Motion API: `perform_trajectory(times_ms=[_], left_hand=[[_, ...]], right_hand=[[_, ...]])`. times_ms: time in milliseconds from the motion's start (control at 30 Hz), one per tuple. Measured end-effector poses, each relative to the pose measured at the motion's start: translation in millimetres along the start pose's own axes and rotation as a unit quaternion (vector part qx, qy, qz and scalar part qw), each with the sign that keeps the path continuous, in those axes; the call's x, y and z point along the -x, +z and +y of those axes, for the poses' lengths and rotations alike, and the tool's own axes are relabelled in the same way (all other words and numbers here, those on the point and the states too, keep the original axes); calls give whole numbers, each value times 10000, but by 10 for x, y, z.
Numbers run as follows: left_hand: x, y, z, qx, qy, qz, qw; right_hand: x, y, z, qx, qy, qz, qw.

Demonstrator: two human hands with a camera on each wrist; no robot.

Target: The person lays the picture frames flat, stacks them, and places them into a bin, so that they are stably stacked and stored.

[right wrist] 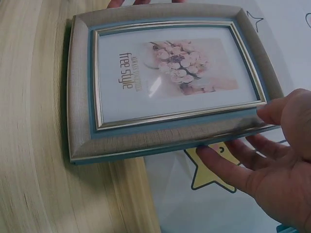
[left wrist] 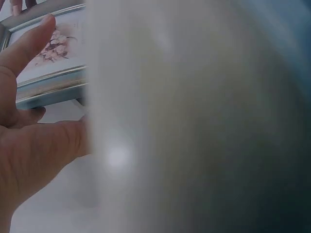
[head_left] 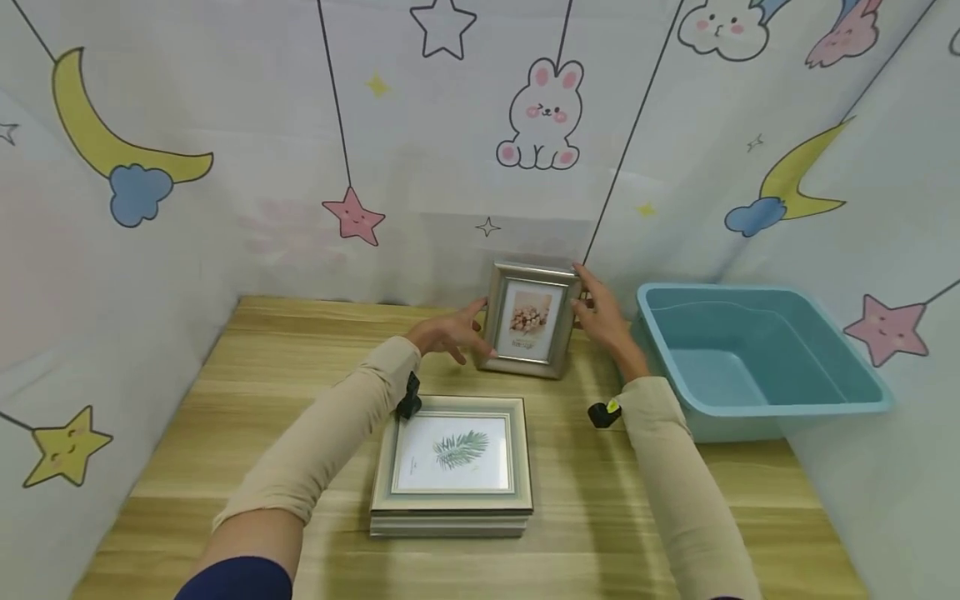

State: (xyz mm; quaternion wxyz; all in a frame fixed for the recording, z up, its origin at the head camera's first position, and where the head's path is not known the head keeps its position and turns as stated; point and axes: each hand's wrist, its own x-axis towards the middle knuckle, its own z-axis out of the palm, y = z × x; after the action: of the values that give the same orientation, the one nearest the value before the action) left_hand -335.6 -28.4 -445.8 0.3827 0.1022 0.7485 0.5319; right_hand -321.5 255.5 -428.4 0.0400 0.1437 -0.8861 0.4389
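Observation:
A silver-beige picture frame [head_left: 557, 350] with a flower print stands upright, leaning slightly back, at the far side of the wooden table. My right hand [head_left: 603, 321] grips its upper right side, the thumb over the front rim and the other fingers behind the edge in the right wrist view. At its left side is my left hand [head_left: 453, 329], fingers spread and fingertips at the edge; whether they touch it is hard to tell. In the left wrist view, a blurred close surface hides most of the scene beside the left hand [left wrist: 34, 150].
A stack of picture frames [head_left: 452, 505], the top one with a green leaf print, lies flat in the table's middle. To the right stands a blue plastic basin [head_left: 765, 410]. White cloth [head_left: 442, 142] printed with cartoon figures hangs behind and at the sides of the wooden table [head_left: 262, 375].

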Motion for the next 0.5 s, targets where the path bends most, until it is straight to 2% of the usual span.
perform_trajectory(times_ms=[167,500], left_hand=[[-33,25,-5,184,87,-139,9997],[-49,44,-18,391,-64,-148,9991]], right_hand=[[-2,28,2,386,-133,215,9989],[29,96,-35,387,-119,782,9961]])
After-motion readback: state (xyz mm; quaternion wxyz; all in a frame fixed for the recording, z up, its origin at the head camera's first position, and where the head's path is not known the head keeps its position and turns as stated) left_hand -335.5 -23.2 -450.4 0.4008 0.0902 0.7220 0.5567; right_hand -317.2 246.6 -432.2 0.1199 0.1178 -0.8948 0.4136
